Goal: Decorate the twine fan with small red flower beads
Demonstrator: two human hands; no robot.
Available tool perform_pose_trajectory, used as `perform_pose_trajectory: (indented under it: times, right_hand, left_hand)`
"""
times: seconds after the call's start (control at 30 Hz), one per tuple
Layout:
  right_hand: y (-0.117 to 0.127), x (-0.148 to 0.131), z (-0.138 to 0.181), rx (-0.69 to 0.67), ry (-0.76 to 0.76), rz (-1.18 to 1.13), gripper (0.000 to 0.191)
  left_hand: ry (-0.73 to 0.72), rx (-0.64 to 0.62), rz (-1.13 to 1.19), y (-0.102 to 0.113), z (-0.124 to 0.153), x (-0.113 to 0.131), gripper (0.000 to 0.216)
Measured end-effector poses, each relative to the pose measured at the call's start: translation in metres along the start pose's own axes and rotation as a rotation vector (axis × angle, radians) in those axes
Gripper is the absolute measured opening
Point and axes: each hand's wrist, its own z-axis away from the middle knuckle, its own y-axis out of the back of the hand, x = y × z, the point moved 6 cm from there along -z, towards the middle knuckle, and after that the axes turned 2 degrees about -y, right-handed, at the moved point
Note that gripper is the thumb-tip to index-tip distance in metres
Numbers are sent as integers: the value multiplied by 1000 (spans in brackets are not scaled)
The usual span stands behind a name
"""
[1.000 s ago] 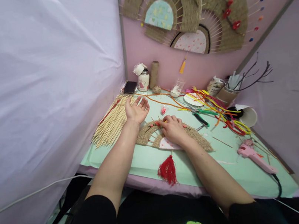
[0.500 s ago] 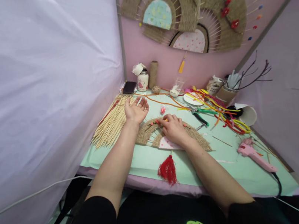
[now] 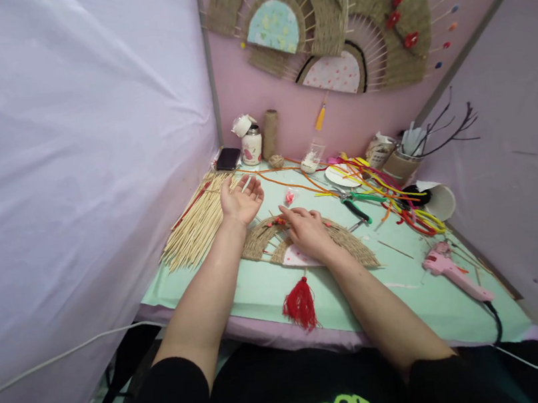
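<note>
On the table in front of me lies a twine-wrapped fan (image 3: 355, 245) with small red pieces along its upper band and a pink dotted half-round at its base. A red tassel (image 3: 299, 304) hangs from it toward the table's near edge. My right hand (image 3: 308, 233) rests over the middle of the fan, fingers extended and a little apart, covering part of the band. Palm up, my left hand (image 3: 242, 200) is held above the fan's left end, fingers loosely spread and nothing in it. Beside it lies a bundle of thin sticks (image 3: 197, 229).
A pink glue gun (image 3: 456, 272) with a cord lies at the right. Pliers (image 3: 355, 207) and coloured fuzzy stems (image 3: 421, 222) sit behind the fan. Along the back stand a jar (image 3: 251, 147), a twine roll (image 3: 270, 135) and a cardboard pot (image 3: 403, 167). Larger fans (image 3: 395, 65) hang on the wall.
My right hand's fingers have lifted and straightened from the fan's upper band. My left hand stays palm up in nearly the same place. The view has shifted slightly.
</note>
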Motion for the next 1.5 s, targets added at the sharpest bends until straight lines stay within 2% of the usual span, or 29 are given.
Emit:
perform_pose_trajectory:
  times: [0.23,0.33,0.4,0.57,0.7,0.8,0.9,0.97,1.03,1.1,1.27,1.5]
  right_hand:
    - [-5,-1,0,6,8,-29,57]
    - [-1,2,0,73,11,-81,57]
    - [11,8,1,219,-11,-133,57]
    - [59,35,19,674,-94,-238,49]
    - [91,71,36,838,-156,-392,45]
    - [102,106,49,915,-248,-446,45]
    - [97,141,61,972,-398,-436,44]
    - [89,158,66,980,-476,-435,43]
    - [83,167,69,965,-503,-438,41]
    - [80,168,69,946,-488,-444,37]
    - [81,163,68,913,-455,-435,30]
    - [75,166,65,855,-491,-410,29]
  left_hand:
    - [-9,5,12,1,-1,0,31]
    - [1,4,22,1,-2,0,31]
    - [5,4,26,1,-2,0,31]
    - [6,19,9,2,-3,2,30]
    - [-9,30,-86,3,-4,2,28]
    - [-100,46,-335,5,-7,3,24]
    - [-338,94,-810,5,-9,9,19]
    - [-497,82,-1151,1,-10,12,18]
    - [-570,42,-1408,-1,-13,11,19]
    - [-580,42,-1568,2,-16,13,20]
    - [-576,133,-1848,11,-18,27,26]
    - [-600,135,-2087,14,-18,29,30]
